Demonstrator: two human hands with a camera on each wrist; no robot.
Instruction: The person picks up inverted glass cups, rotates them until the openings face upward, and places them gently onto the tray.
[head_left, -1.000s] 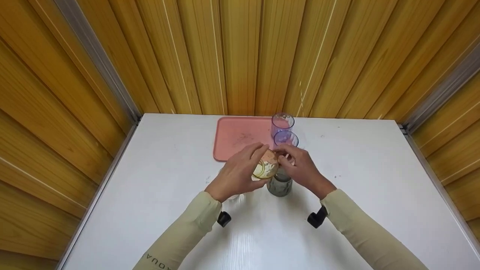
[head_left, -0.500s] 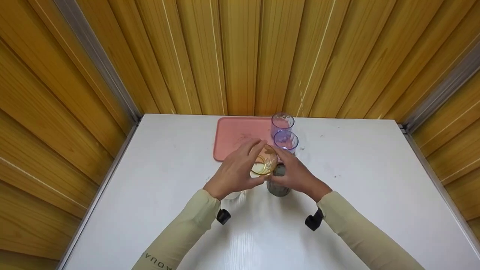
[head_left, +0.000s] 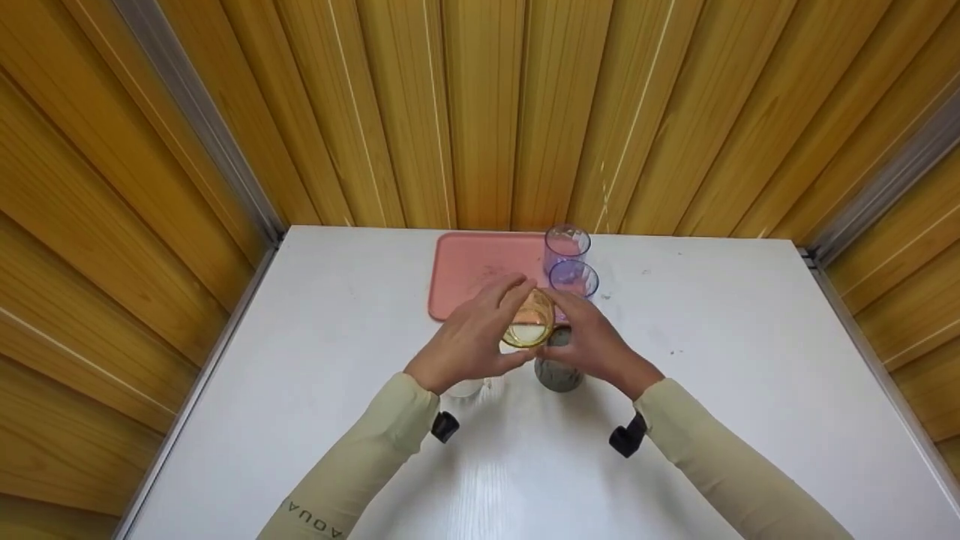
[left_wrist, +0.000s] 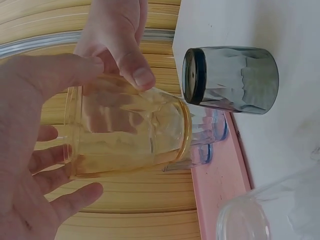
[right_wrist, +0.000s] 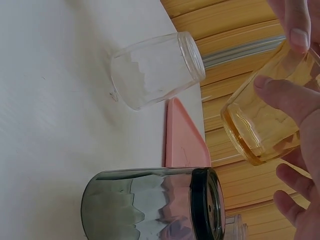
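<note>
Between my two hands I hold a yellow transparent glass [head_left: 528, 335] above the table. In the left wrist view this yellow glass [left_wrist: 130, 132] has its thick base toward the table. My left hand [head_left: 469, 334] grips it near the rim, thumb on one side. My right hand [head_left: 596, 341] holds it from the other side, its thumb on the wall in the right wrist view. Just below stands a grey glass [head_left: 559, 377], upside down with its dark base [right_wrist: 207, 205] up. A clear glass [right_wrist: 155, 70], also upside down, is mostly hidden by my left hand in the head view.
A pink tray [head_left: 472, 262] lies at the table's back edge. Two purple glasses, a rear one [head_left: 566, 244] and a front one [head_left: 574, 277], stand at its right side. Wood-patterned walls [head_left: 480, 112] close off the back and sides of the white table [head_left: 720, 337].
My right hand has shifted from pinching near the yellow glass's edge to holding its side with spread fingers. The yellow glass has tipped and turned slightly between my hands; the other glasses stay put.
</note>
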